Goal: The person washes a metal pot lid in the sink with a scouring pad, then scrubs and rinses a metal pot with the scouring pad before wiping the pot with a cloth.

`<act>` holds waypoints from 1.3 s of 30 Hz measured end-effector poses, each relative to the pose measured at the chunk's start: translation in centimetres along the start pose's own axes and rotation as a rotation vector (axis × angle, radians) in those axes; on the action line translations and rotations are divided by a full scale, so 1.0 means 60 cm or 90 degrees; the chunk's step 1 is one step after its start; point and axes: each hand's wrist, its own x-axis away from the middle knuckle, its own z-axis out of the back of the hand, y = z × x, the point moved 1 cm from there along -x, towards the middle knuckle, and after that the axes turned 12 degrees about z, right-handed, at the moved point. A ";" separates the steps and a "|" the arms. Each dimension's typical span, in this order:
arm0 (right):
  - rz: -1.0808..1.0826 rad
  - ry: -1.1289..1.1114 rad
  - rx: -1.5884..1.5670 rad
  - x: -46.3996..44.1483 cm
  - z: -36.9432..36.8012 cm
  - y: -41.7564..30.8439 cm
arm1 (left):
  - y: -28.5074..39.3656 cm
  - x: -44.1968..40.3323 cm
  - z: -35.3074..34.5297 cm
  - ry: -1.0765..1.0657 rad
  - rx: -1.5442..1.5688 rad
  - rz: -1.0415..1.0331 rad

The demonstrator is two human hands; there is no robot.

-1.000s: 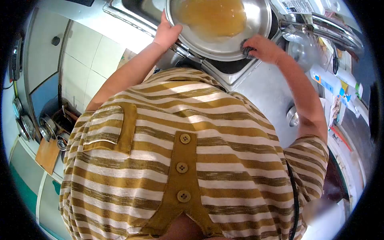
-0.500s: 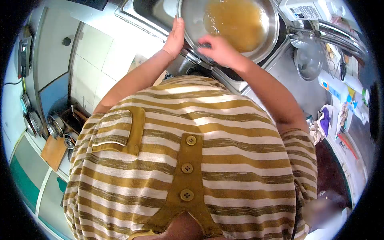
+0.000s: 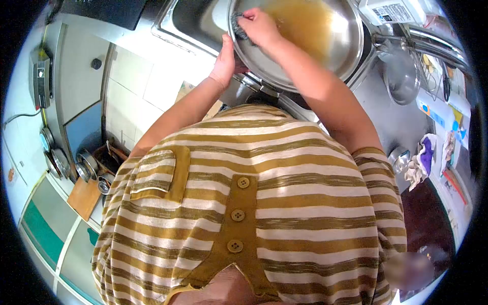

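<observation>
A wide round steel pan [image 3: 351, 38] with brownish liquid in it rests over the sink [image 3: 195, 20]. My left hand [image 3: 225, 63] grips the pan's near left rim, thumb up along the outside, its other fingers hidden beneath. Inside the pan, at the left wall, my right hand [image 3: 258, 28] is closed on a dark metal scrubber [image 3: 238, 26], which touches the steel. The liquid lies right of my right hand.
The faucet [image 3: 432, 43] and a white labelled jug [image 3: 391, 11] stand right of the pan. A clear bowl [image 3: 401, 79] sits on the steel counter. A purple and white cloth [image 3: 423, 161] lies at the right. Pots [image 3: 85, 165] and a wooden board [image 3: 84, 197] are at the left.
My right hand has moved the scrubber from the pan's near right rim along the near edge to its left wall. My left hand still holds the rim. The view has shifted somewhat.
</observation>
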 end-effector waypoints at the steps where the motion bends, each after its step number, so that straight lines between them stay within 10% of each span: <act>1: 0.002 0.013 0.041 -0.015 0.019 0.015 | -0.003 -0.008 -0.003 -0.005 -0.007 0.000; 6: 0.406 -0.085 0.651 0.010 0.196 0.113 | 0.000 -0.006 -0.011 0.122 -0.224 -0.047; 9: 0.383 -0.224 0.750 0.077 0.272 0.127 | -0.006 -0.009 -0.011 0.126 -0.275 -0.103; 19: 0.153 -0.559 0.562 0.187 0.298 0.040 | -0.009 -0.007 -0.011 0.161 -0.308 -0.196; 30: -0.027 -0.145 -0.548 0.018 0.019 0.006 | -0.010 0.005 -0.005 0.171 -0.340 -0.203; 39: 0.264 -0.327 0.071 0.129 0.083 0.046 | -0.027 -0.023 0.003 0.125 -0.200 -0.156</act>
